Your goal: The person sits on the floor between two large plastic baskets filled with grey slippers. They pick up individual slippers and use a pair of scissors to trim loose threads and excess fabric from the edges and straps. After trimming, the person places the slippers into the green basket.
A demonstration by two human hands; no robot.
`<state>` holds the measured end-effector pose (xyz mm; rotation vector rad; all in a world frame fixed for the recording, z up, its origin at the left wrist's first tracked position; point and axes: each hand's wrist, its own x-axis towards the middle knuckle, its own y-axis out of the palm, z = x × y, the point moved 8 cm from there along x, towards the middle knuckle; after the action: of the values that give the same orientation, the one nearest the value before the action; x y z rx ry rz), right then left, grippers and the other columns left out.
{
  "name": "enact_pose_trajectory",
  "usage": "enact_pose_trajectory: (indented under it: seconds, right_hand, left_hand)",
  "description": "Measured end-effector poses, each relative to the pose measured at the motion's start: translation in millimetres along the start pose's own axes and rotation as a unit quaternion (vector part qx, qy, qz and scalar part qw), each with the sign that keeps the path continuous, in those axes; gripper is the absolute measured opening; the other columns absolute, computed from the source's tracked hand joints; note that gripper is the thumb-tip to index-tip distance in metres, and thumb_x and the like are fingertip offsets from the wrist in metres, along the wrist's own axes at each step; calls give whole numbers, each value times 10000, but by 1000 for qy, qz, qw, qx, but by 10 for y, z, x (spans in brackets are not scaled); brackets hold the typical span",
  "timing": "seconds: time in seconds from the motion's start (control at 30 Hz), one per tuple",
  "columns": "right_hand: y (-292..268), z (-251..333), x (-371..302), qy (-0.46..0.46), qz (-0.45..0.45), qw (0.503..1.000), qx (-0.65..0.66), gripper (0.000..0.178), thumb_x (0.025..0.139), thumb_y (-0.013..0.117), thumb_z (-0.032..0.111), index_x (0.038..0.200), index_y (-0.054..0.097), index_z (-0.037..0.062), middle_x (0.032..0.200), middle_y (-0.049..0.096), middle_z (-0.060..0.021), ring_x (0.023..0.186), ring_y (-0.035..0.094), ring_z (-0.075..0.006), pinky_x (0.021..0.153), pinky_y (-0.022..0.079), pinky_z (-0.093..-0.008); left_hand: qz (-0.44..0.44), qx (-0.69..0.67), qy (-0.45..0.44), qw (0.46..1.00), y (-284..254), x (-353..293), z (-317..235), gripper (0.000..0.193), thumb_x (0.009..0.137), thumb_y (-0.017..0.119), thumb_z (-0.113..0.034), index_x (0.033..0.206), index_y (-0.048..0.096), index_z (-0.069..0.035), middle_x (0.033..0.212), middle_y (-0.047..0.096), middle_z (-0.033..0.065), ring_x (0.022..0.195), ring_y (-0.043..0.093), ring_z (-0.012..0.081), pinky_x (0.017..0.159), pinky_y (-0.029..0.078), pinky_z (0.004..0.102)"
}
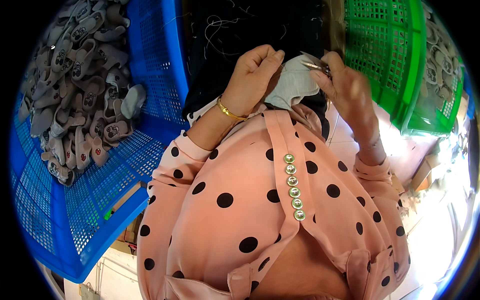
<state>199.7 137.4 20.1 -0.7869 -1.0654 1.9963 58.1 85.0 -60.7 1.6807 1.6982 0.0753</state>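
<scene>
A pale grey fabric slipper [298, 82] is over my lap, between my two hands. My left hand [254, 75], a gold bracelet at its wrist, is closed at the slipper's left side, thumb pressed to the curled fingers. The exact grip point is hidden behind the hand. My right hand [348, 85] is closed round small metal scissors [315, 66], whose blades point left across the slipper's upper edge. My right thumb lies close to the slipper's right side.
Dark cloth [255, 30] with loose white threads [216, 25] covers my lap. A blue plastic crate [155, 65] at left holds a heap of grey slippers [85, 85]. Standing at right, a green crate [382, 50] has more slippers [439, 60] beyond its wall. A cardboard box [425, 172] sits on the floor.
</scene>
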Motion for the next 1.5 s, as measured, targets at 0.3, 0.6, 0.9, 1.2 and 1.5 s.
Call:
enact_pose_trajectory:
  seconds: [0.3, 0.6, 0.9, 1.2, 1.5]
  right_hand:
    - [-107, 540, 197, -180, 80, 963, -185, 394, 898, 624, 391, 727, 539, 46, 526, 500, -132, 511, 549, -318, 451, 391, -378]
    - [-13, 510, 256, -182, 36, 963, -194, 408, 898, 619, 419, 725, 532, 59, 533, 503, -131, 499, 540, -331, 426, 381, -379]
    - [244, 197, 368, -10, -42, 993, -106, 409, 926, 610, 438, 799, 490, 67, 600, 540, -148, 573, 562, -380, 472, 416, -418]
    - [127, -13, 279, 38, -93, 945, 311, 382, 966, 569, 404, 925, 610, 26, 635, 518, -18, 603, 506, -94, 545, 409, -267]
    - [73, 315, 1, 108, 15, 853, 511, 268, 936, 647, 249, 1027, 597, 2, 682, 466, 61, 615, 384, -15, 553, 340, -195]
  left_hand:
    - [17, -54, 17, 998, 10, -30, 30, 285, 1008, 541, -164, 739, 509, -77, 628, 428, -82, 532, 311, -9, 450, 241, 184]
    - [-46, 79, 144, 985, -177, -44, -200, 277, 985, 593, -165, 730, 537, -71, 660, 439, -66, 580, 367, 22, 496, 300, 209]
    - [45, 636, 393, 663, 178, -661, -777, 487, 680, 779, -145, 1151, 713, -250, 1080, 599, -10, 1043, 525, 248, 958, 380, 388]
    - [105, 634, 391, 659, 149, -379, -828, 272, 647, 813, -199, 899, 712, -180, 1078, 592, -23, 1127, 508, 254, 942, 378, 398]
    - [57, 529, 301, 791, 283, -410, -1057, 169, 835, 748, -176, 907, 746, -23, 853, 704, 99, 804, 643, 201, 767, 472, 297]
